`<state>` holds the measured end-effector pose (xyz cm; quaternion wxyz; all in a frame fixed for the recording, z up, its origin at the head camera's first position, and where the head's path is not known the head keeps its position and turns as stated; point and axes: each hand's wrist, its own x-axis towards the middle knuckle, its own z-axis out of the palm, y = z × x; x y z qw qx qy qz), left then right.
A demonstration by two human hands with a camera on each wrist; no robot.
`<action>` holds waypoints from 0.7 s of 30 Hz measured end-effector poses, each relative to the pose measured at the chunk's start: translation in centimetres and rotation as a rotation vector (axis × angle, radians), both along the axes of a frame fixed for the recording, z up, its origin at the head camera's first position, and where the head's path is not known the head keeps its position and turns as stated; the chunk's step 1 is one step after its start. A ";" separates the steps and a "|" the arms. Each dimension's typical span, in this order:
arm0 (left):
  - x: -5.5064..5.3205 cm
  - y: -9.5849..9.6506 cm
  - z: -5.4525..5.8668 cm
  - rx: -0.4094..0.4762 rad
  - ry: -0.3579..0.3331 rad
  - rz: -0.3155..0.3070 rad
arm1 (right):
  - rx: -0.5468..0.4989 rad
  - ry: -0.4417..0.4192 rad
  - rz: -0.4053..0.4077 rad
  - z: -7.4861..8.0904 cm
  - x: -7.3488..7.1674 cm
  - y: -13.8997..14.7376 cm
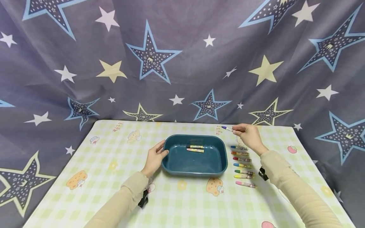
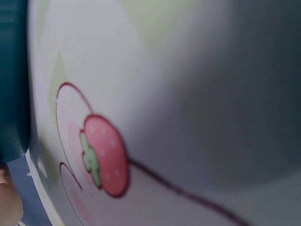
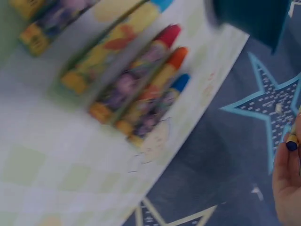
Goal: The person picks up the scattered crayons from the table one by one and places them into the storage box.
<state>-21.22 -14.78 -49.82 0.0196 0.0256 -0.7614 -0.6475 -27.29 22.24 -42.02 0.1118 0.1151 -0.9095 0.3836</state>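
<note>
My right hand (image 1: 249, 136) pinches a dark blue-purple crayon (image 1: 227, 128) by its end, up above the back right part of the table. In the right wrist view, its fingers show at the right edge around the crayon (image 3: 292, 142). At the left end of a dark teal plastic basin (image 1: 195, 173), my left hand (image 1: 154, 160) holds the rim, thumb toward the near side. Two crayons (image 1: 195, 150), one yellow and one pale pink, lie inside the basin. Several wrapped crayons (image 1: 243, 165) lie in a column right of it, from blue at the back to pink (image 1: 246, 184) at the front.
A green-and-white checked cloth (image 1: 99, 196) with cartoon prints covers the table. Behind it hangs a grey curtain (image 1: 188, 63) with star patterns, close to the table's back edge. Dark wrist cameras (image 1: 143, 199) sit below both forearms.
</note>
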 end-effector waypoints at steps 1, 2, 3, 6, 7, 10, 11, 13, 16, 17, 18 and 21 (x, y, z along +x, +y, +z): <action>0.0 0.0 0.1 0.000 0.002 -0.002 | -0.002 0.000 0.005 0.3 0.1 -0.2; -0.1 0.0 0.1 0.004 0.000 -0.002 | 0.000 -0.001 0.011 0.4 0.2 -0.4; -0.1 0.0 0.1 0.005 -0.005 -0.003 | -0.003 -0.007 0.020 0.6 0.2 -0.7; 0.0 0.0 0.2 0.007 -0.009 -0.005 | -0.012 -0.014 0.060 0.9 0.5 -1.6; 0.0 -0.1 0.2 0.008 -0.011 -0.002 | -0.012 -0.013 0.075 0.8 0.6 -2.0; 0.2 -0.2 0.1 0.004 -0.009 0.004 | -0.034 -0.023 0.117 0.6 0.8 -3.2; 0.2 -0.2 0.1 0.001 -0.008 0.005 | -0.040 -0.026 0.130 0.4 0.9 -3.5; 0.3 -0.2 0.1 -0.007 -0.008 0.006 | -0.047 -0.035 0.148 0.0 1.1 -4.3; 0.3 -0.1 0.0 -0.008 -0.007 0.000 | -0.066 -0.052 0.170 -0.6 1.4 -5.3; 0.2 -0.1 0.0 -0.006 -0.008 0.001 | -0.071 -0.057 0.175 -0.8 1.5 -5.7; 0.1 -0.1 0.0 -0.003 -0.005 0.000 | -0.074 -0.063 0.178 -0.9 1.6 -6.0; -0.1 0.1 0.1 0.010 -0.002 0.003 | -0.094 -0.104 0.194 -1.4 1.9 -7.2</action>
